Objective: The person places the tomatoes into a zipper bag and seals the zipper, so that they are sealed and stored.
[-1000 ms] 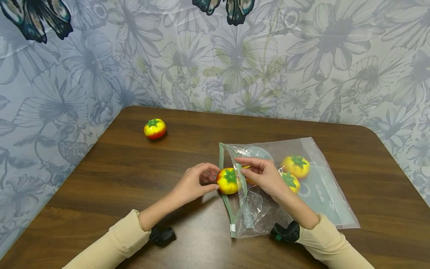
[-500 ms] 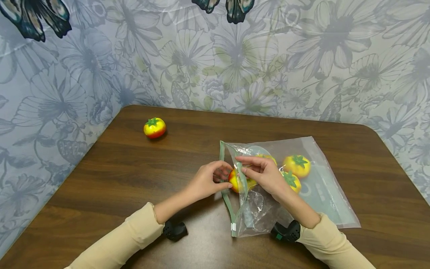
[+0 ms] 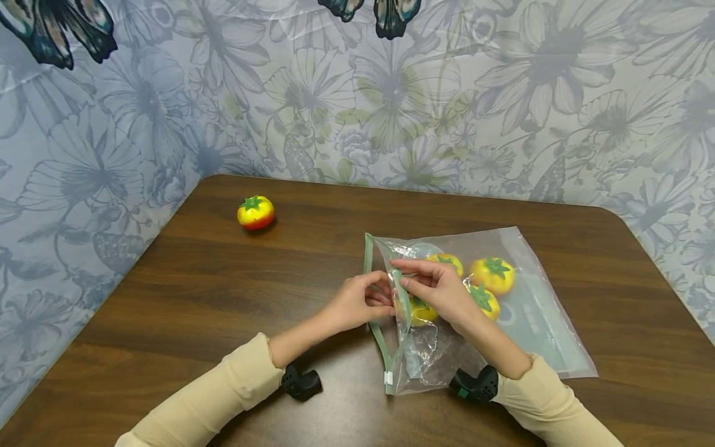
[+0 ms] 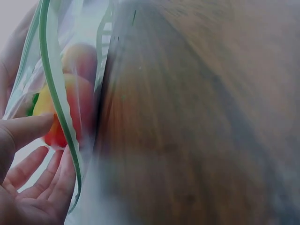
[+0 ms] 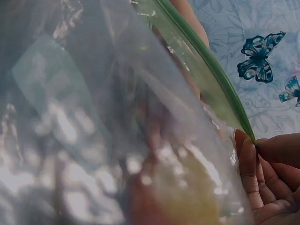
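Observation:
A clear zip bag [image 3: 550,347] with a green zip edge [image 5: 212,70] lies on the table, its mouth facing left. My right hand [image 3: 441,292] pinches the upper lip of that mouth between thumb and fingers, holding it raised. At the opening, my left hand [image 3: 357,303] reaches in, its fingers extended below a yellow-and-red toy tomato [image 4: 77,105] and its thumb tip at the fruit's side. That toy tomato now sits just inside the lip, partly covered by plastic. Deeper in the bag are several similar toy tomatoes [image 3: 493,277].
One more toy tomato [image 3: 256,213] sits alone at the back left of the wooden table [image 3: 184,298]. A white zip slider [image 3: 388,377] hangs at the bag's near corner. Behind the table hangs a floral cloth [image 3: 357,112].
My left hand has moved right to the bag mouth, and the toy tomato has gone from outside the lip to inside. My right hand keeps its hold on the lip.

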